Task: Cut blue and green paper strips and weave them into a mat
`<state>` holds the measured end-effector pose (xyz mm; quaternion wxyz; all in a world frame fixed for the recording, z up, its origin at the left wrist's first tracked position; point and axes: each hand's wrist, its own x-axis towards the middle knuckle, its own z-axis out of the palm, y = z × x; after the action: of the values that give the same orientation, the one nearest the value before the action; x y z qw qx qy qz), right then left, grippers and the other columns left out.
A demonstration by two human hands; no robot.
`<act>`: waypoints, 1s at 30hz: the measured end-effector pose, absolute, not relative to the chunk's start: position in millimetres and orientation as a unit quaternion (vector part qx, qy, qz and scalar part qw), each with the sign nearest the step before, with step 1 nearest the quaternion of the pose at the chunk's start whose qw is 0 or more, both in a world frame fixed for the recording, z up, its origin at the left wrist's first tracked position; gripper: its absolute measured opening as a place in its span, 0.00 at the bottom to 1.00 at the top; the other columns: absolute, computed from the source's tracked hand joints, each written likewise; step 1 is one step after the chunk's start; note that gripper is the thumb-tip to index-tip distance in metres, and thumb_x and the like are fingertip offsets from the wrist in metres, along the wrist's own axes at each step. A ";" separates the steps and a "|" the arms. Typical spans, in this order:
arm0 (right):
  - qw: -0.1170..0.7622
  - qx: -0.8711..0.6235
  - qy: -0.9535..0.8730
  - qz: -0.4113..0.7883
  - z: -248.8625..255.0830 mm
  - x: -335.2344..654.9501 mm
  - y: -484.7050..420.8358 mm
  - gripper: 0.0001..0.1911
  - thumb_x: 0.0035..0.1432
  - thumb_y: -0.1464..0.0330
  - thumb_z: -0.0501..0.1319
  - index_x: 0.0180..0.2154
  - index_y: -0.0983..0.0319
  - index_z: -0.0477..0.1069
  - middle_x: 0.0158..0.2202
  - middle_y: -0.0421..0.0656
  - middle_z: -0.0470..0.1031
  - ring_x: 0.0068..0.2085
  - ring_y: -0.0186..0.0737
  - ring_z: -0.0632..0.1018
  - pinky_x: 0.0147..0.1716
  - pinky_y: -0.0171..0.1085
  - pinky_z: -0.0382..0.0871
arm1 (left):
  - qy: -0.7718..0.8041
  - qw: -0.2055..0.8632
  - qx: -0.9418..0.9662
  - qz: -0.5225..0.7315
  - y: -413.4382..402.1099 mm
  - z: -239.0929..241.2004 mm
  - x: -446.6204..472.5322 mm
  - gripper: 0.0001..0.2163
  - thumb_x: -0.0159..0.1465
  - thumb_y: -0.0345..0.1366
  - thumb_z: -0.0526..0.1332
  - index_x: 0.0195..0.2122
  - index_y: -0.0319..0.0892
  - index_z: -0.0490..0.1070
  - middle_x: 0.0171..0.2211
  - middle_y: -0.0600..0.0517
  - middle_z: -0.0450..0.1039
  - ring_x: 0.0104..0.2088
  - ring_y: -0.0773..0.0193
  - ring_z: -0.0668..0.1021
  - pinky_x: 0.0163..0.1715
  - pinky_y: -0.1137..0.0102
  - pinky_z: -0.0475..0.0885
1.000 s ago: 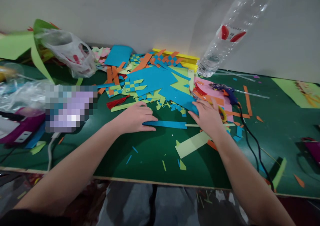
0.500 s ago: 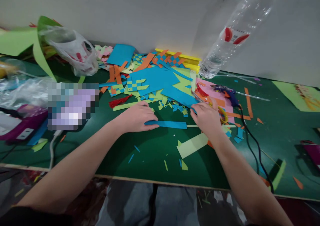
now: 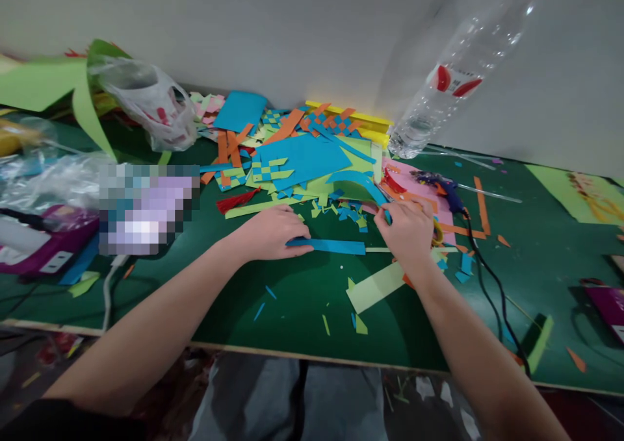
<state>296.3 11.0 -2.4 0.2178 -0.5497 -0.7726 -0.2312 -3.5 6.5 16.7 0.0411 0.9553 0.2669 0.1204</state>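
Note:
My left hand (image 3: 277,234) is closed on one end of a flat blue paper strip (image 3: 338,247) lying on the green table. That strip's other end touches a thin pale green strip (image 3: 376,250), which runs under my right hand (image 3: 407,232). Thumb and fingers of my right hand pinch the end of a second blue paper strip (image 3: 358,178), whose far part bends up over the paper pile. Beside the right hand, a yellow loop handle (image 3: 439,234) shows, partly covered. A pale green paper piece (image 3: 375,288) rests below the right wrist.
A pile of cut paper (image 3: 302,158) and woven pieces lies at the back. A clear bottle (image 3: 439,97) stands behind right, a glue gun (image 3: 448,191) with a black cord below it. A phone (image 3: 151,210) and plastic bag (image 3: 151,106) are left.
The blue strip in my right hand has gone from lying straight to curving upward as its end is pulled nearer. My left hand has stayed nearly still; the view has shifted slightly.

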 end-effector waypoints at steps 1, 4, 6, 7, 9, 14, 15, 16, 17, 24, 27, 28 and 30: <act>0.212 -0.547 -0.775 -0.235 -2.0 295.7 11.6 0.15 0.64 0.69 0.52 0.31 0.59 0.76 0.31 0.46 0.81 0.37 0.45 0.79 0.50 0.47 0.63 | 0.268 0.042 0.955 0.118 6.5 16.6 -3.2 0.14 0.67 0.45 0.57 0.36 0.42 0.78 0.28 0.51 0.79 0.31 0.61 0.78 0.40 0.64 0.69; 0.196 -0.540 -0.784 -0.236 -0.7 294.0 13.8 0.15 0.63 0.70 0.52 0.31 0.60 0.76 0.31 0.46 0.81 0.38 0.46 0.78 0.48 0.47 0.63 | 0.267 0.044 0.956 0.114 6.6 16.3 -2.3 0.14 0.67 0.45 0.57 0.35 0.42 0.78 0.28 0.51 0.78 0.30 0.61 0.78 0.39 0.64 0.69; 0.193 -0.543 -0.785 -0.229 0.9 293.4 16.2 0.14 0.62 0.70 0.52 0.32 0.61 0.76 0.30 0.48 0.80 0.38 0.47 0.77 0.45 0.46 0.65 | 0.268 0.045 0.956 0.111 6.6 16.4 -1.8 0.15 0.67 0.46 0.57 0.34 0.42 0.77 0.27 0.51 0.77 0.30 0.61 0.78 0.38 0.64 0.68; 0.197 -0.550 -0.780 -0.224 2.1 293.2 17.7 0.15 0.62 0.70 0.52 0.32 0.61 0.76 0.30 0.48 0.80 0.38 0.48 0.77 0.43 0.46 0.65 | 0.269 0.046 0.956 0.110 6.5 16.6 -1.6 0.14 0.67 0.45 0.57 0.34 0.42 0.77 0.27 0.51 0.77 0.30 0.61 0.78 0.37 0.65 0.68; 0.212 -0.575 -0.761 -0.214 5.0 292.6 21.3 0.15 0.62 0.69 0.52 0.32 0.62 0.76 0.30 0.49 0.79 0.37 0.48 0.77 0.39 0.44 0.66 | 0.270 0.048 0.955 0.111 6.1 17.1 -1.4 0.14 0.67 0.45 0.57 0.34 0.41 0.76 0.27 0.51 0.77 0.29 0.61 0.77 0.36 0.65 0.68; 0.230 -0.601 -0.734 -0.217 10.5 288.2 27.5 0.14 0.62 0.68 0.52 0.30 0.62 0.75 0.27 0.48 0.78 0.34 0.46 0.77 0.35 0.42 0.66 | 0.274 0.049 0.953 0.117 4.7 18.1 -1.2 0.14 0.67 0.45 0.58 0.34 0.41 0.76 0.25 0.52 0.75 0.29 0.62 0.77 0.35 0.67 0.68; 0.230 -0.594 -0.739 -0.221 11.3 286.8 27.5 0.14 0.62 0.68 0.52 0.30 0.62 0.75 0.27 0.48 0.78 0.34 0.46 0.77 0.36 0.42 0.66 | 0.276 0.050 0.953 0.116 4.6 18.2 -1.1 0.14 0.67 0.45 0.58 0.34 0.41 0.76 0.25 0.52 0.75 0.29 0.62 0.77 0.35 0.67 0.68; 0.230 -0.585 -0.745 -0.224 12.2 285.2 27.1 0.14 0.62 0.68 0.52 0.30 0.62 0.75 0.27 0.48 0.78 0.34 0.46 0.77 0.36 0.42 0.66 | 0.277 0.050 0.953 0.114 4.6 18.2 -1.0 0.14 0.67 0.45 0.58 0.34 0.41 0.76 0.25 0.52 0.75 0.29 0.62 0.77 0.36 0.67 0.68; 0.230 -0.577 -0.750 -0.226 13.4 283.4 26.4 0.14 0.62 0.69 0.52 0.29 0.61 0.74 0.27 0.48 0.78 0.34 0.46 0.77 0.36 0.42 0.66 | 0.278 0.052 0.953 0.111 4.8 18.1 -0.9 0.14 0.67 0.45 0.58 0.34 0.41 0.76 0.26 0.52 0.76 0.29 0.62 0.77 0.36 0.66 0.68; 0.279 -0.551 -0.764 -0.186 29.1 262.3 24.1 0.13 0.62 0.69 0.52 0.33 0.60 0.75 0.31 0.48 0.79 0.37 0.47 0.78 0.39 0.43 0.68 | 0.280 0.065 0.951 0.117 5.4 17.6 -1.2 0.13 0.67 0.45 0.58 0.36 0.42 0.77 0.27 0.51 0.76 0.31 0.61 0.78 0.36 0.66 0.68; 0.317 -0.561 -0.752 -0.139 35.6 250.4 28.5 0.10 0.61 0.69 0.54 0.34 0.60 0.75 0.34 0.47 0.80 0.38 0.46 0.79 0.41 0.43 0.69 | 0.277 0.061 0.952 0.119 5.5 17.6 -1.9 0.14 0.67 0.45 0.58 0.36 0.41 0.77 0.26 0.51 0.76 0.30 0.61 0.78 0.35 0.66 0.68; 0.328 -0.567 -0.746 -0.116 38.0 246.9 30.6 0.09 0.61 0.69 0.55 0.34 0.60 0.75 0.35 0.47 0.80 0.39 0.46 0.79 0.41 0.43 0.69 | 0.277 0.059 0.952 0.117 5.6 17.4 -2.1 0.14 0.67 0.45 0.58 0.36 0.41 0.77 0.26 0.51 0.77 0.29 0.61 0.78 0.35 0.66 0.68; 0.343 -0.583 -0.733 -0.069 43.4 241.4 36.1 0.08 0.61 0.68 0.56 0.35 0.60 0.75 0.36 0.47 0.81 0.39 0.45 0.79 0.39 0.42 0.70 | 0.279 0.054 0.952 0.115 6.0 16.8 -2.4 0.14 0.67 0.45 0.57 0.36 0.42 0.76 0.27 0.51 0.77 0.29 0.61 0.78 0.36 0.65 0.69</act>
<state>241.4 36.1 43.4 0.3433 -0.5827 -0.7335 -0.0686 -2.4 6.0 16.8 0.0541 0.9520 0.2788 0.1146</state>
